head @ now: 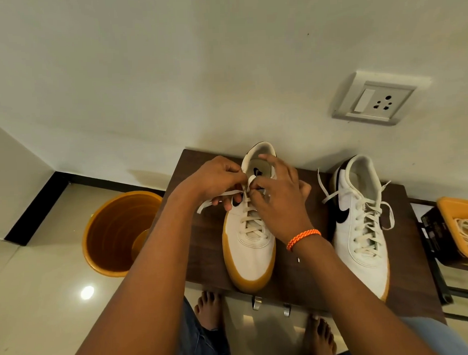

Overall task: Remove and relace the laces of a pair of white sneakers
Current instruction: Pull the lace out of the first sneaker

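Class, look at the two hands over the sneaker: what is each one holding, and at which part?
Both hands, left hand and right hand, pinch the lace of the near sneaker at its top eyelets, beside the tongue.

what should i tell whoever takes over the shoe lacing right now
Left hand pinches a lace end; right hand pinches the lace at the top eyelets of the left sneaker.
Both sneakers sit on the dark wooden shelf; the right sneaker looks laced, its ends loose and untied.
Done: lower rows of the left sneaker are laced.
Left: finish its top eyelets, tidy both sets of ends.
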`<state>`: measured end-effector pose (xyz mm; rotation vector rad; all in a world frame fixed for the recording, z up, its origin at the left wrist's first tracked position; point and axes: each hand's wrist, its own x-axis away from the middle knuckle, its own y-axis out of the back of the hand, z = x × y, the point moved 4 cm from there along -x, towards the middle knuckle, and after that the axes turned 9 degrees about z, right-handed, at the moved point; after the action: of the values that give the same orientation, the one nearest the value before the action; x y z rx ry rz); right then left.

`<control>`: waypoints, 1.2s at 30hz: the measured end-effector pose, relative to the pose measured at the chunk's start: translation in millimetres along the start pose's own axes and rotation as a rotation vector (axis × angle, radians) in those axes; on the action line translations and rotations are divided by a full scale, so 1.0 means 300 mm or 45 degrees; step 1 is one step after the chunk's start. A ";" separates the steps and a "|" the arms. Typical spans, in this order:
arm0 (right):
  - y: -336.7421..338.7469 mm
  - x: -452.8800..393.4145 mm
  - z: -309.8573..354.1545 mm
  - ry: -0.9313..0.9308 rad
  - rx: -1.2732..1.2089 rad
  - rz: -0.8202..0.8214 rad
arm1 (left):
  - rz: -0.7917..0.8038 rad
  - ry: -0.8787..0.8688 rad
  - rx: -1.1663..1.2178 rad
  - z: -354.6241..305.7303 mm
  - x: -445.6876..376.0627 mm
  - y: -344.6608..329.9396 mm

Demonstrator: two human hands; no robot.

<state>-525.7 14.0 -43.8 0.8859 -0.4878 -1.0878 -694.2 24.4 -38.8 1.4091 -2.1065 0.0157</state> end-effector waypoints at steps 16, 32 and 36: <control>0.011 -0.003 0.006 0.043 0.139 -0.043 | 0.076 -0.001 0.136 -0.001 0.003 -0.013; 0.098 0.008 0.002 -0.015 -0.042 -0.321 | 0.059 0.058 0.126 0.001 0.000 -0.009; 0.007 0.007 0.025 0.035 0.180 -0.052 | 0.069 0.054 0.117 -0.002 0.006 -0.008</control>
<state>-529.2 9.6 -37.8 1.0373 -0.5304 -1.0864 -692.3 22.2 -38.2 1.3914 -2.1323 0.1641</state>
